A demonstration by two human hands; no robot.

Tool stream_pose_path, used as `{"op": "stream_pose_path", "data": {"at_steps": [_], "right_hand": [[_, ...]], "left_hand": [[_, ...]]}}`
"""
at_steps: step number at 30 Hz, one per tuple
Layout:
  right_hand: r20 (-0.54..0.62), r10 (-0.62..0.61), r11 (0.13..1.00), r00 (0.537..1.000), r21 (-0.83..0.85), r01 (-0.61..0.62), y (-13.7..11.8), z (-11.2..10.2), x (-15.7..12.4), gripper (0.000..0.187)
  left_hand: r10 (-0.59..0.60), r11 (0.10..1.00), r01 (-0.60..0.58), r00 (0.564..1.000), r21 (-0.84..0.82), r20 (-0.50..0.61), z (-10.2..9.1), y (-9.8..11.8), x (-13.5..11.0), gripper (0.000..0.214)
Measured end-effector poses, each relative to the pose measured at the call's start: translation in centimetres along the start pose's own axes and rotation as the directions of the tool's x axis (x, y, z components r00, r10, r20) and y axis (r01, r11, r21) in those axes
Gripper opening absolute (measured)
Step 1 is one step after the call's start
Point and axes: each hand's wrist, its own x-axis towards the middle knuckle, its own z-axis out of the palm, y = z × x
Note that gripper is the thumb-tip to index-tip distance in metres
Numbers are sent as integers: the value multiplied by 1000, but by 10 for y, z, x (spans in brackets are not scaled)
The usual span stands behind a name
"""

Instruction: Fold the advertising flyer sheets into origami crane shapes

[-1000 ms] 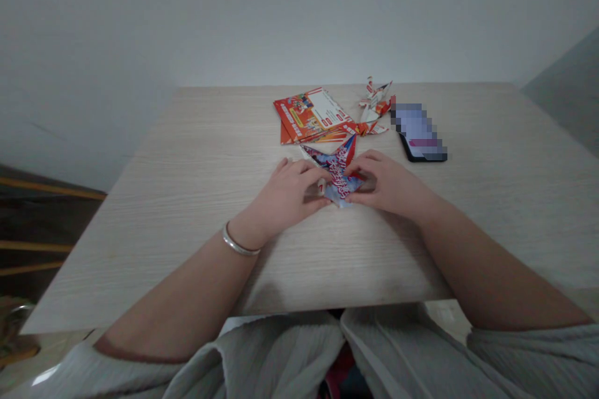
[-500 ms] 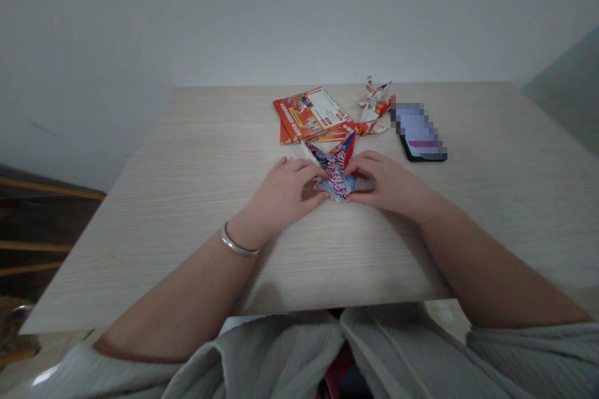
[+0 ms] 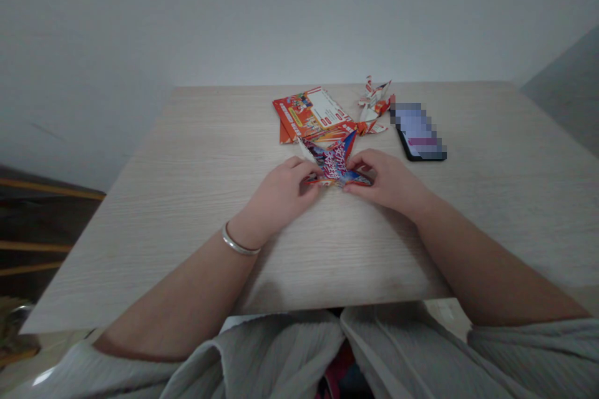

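Observation:
A partly folded piece of printed paper (image 3: 335, 165), red, blue and white, lies on the light wooden table (image 3: 196, 156) between my hands. My left hand (image 3: 279, 192), with a silver bangle at the wrist, pinches the paper's left side with curled fingers. My right hand (image 3: 386, 181) pinches its right side, fingers closed on the fold. Two pointed flaps of the paper stick up away from me. The lower part of the paper is folded up and looks thin from this angle.
Behind the paper lies a small stack of red and orange printed leaflets (image 3: 311, 114). A finished folded paper figure (image 3: 375, 103) stands to their right. A black phone (image 3: 418, 133) with a lit screen lies further right. A plain wall rises beyond the table's far edge.
Both hands have drawn the paper's near tip up and away from me, so the flat lower point seen earlier is now folded up. The hands have shifted slightly farther from me.

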Motion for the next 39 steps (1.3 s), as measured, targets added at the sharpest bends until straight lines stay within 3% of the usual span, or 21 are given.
{"op": "stream_pose_path", "data": {"at_steps": [4, 9, 20, 26, 35, 39], "right_hand": [[-51, 64, 998, 997, 29, -63, 0, 6, 1, 30], [-140, 234, 970, 962, 103, -221, -6, 15, 4, 29], [-277, 337, 899, 900, 379, -220, 8, 28, 11, 44], [-263, 409, 851, 874, 455, -261, 10, 33, 15, 45], [-266, 406, 860, 874, 434, -267, 7, 35, 17, 49], [-279, 421, 887, 863, 326, -327, 4, 29, 19, 41]], "left_hand": [[-14, 1000, 14, 1000, -12, -23, 0, 1, 0, 25], [36, 995, -41, 998, 96, 51, 0, 1, 0, 25], [130, 977, -139, 989, 160, 64, 3, -4, 1, 26], [157, 970, -172, 983, 170, 97, 4, -3, 2, 25], [174, 972, -190, 977, 139, 123, 2, 1, 2, 29], [180, 972, -200, 972, 126, 153, 1, 4, 4, 25]]}}
